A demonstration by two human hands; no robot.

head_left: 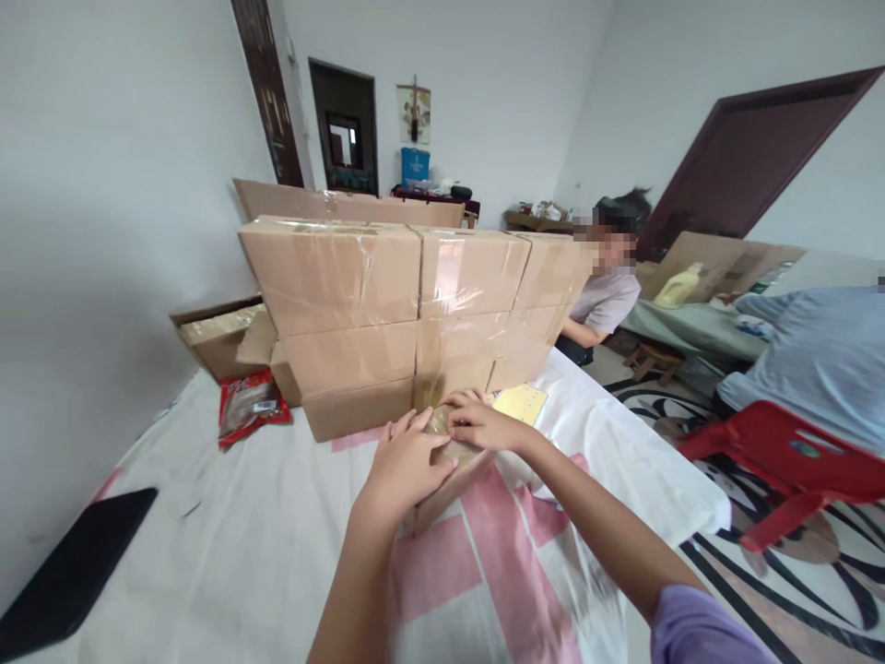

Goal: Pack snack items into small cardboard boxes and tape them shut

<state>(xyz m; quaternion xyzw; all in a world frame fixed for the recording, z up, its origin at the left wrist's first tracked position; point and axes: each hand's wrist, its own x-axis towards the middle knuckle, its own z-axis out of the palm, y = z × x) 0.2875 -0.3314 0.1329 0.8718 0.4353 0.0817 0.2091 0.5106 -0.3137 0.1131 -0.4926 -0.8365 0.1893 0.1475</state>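
Note:
A small cardboard box (453,489) lies on the cloth in front of me, with shiny clear tape on its top. My left hand (409,452) rests on the left part of this box, fingers stretched and apart. Across its upper side lies my right hand (480,424), fingers slightly bent and spread, the tips touching the taped top close to my left fingers. Right behind both hands rises a stack of taped cardboard boxes (359,355). A yellow sheet (522,404) lies just beyond my right hand; part of it is hidden.
To the left are a red packet (253,406), an opened carton (211,337) and a black flat object (79,563). A co-worker (605,295) sits behind the stack. On the right, another person (822,346) sits on a red chair (795,461). The table's edge (719,516) runs along the right.

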